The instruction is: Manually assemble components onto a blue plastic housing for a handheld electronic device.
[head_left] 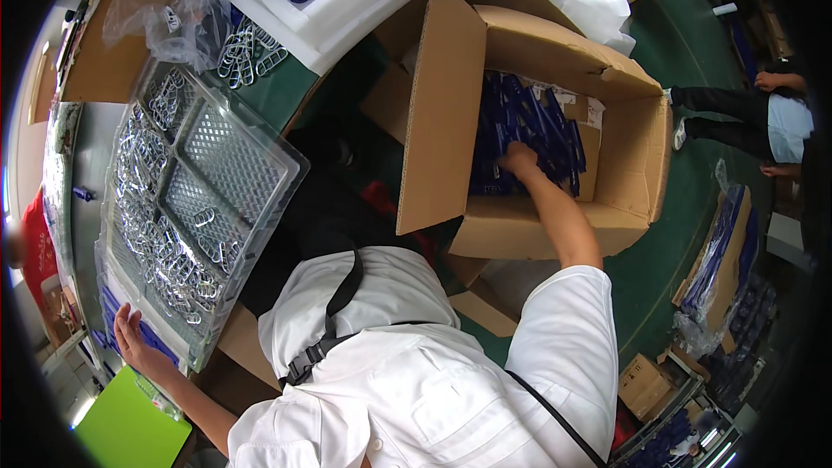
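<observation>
Our right hand (520, 159) is at blue parts (513, 113) in 1 carton (445, 113); we cannot tell its grip. Our left hand (139, 348), loosely spread, is beside the tray (224, 149).

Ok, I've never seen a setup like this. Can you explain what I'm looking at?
There is no robot, just a person's bare hands. This single picture comes from a wide fisheye camera on their head, looking down, so straight edges bend near the rim. The white shirt is the wearer's own.

The right hand reaches into a cardboard box among blue parts; its fingertips are hidden, so I can't tell if it grips one. The left hand looks empty, near a clear tray of metal clips. More clips lie on the green surface.
</observation>
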